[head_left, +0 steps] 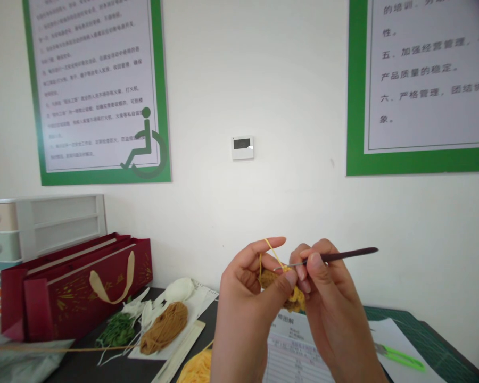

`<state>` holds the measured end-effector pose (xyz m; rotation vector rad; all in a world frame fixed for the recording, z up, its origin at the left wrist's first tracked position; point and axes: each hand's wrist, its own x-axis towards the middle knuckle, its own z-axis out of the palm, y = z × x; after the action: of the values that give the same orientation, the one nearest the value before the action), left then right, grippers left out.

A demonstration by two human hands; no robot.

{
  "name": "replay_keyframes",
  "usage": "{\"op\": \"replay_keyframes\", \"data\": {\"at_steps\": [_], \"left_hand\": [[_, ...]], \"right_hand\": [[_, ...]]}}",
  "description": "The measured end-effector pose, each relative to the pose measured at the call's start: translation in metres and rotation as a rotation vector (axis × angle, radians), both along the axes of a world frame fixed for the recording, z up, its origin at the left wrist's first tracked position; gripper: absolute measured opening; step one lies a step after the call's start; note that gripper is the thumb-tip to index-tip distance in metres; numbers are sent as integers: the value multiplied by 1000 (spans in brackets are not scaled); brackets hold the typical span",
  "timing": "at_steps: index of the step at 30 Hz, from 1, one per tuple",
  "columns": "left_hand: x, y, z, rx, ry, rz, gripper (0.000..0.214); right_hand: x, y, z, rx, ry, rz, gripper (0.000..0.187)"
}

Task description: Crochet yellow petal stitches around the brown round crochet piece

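My left hand (255,292) pinches a small piece of yellow and brown crochet work (294,302) between thumb and fingers. A strand of yellow yarn (274,251) runs over its raised index finger down to the piece. In my right hand (323,282) is a crochet hook (349,254) with a dark handle, held like a pen. The hook's thin metal shaft points left and meets the top edge of the crochet work, close to the yarn. My fingers cover part of the piece.
A yellow yarn ball (196,368) lies at the bottom, near brown yarn (164,327), green yarn (117,329) and white yarn (179,290). Dark red gift bags (91,290) and a drawer unit (64,218) stand left. Printed paper (293,348), a green cutter (403,358) and a cutting mat (431,340) are nearby.
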<state>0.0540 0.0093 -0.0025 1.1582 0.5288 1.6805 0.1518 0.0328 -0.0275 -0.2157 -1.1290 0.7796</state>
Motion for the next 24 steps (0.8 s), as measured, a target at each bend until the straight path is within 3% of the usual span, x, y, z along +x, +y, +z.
{"op": "replay_keyframes", "data": {"at_steps": [3,5,8,10,12,15,17,20,24], "left_hand": [[1,-2,-2,16,26,54,43],[2,-5,-2,11,6,42,46],[3,-9,0,-84,-61,-162,49],[1,-8,0,-171,-117,-355,52],[-2,-5,1,-204,-146,-468,57],[-7,-5,3,-144,-120,-430,64],[-10,-7,5,-105,-82,-405,65],[-13,-9,7,-82,-32,-414,66],[-15,-7,7,-30,11,-398,62]], "right_hand": [[8,3,-7,242,-115,-263,9],[18,5,-15,417,-194,-467,17],[32,5,-25,747,-402,-1012,43],[35,5,-26,818,-404,-1121,47],[33,4,-22,765,-348,-922,43],[25,2,-9,552,-249,-446,23],[22,-1,-2,445,-216,-245,11],[23,-5,0,379,-181,-132,8],[28,-10,-1,262,-44,-124,9]]}}
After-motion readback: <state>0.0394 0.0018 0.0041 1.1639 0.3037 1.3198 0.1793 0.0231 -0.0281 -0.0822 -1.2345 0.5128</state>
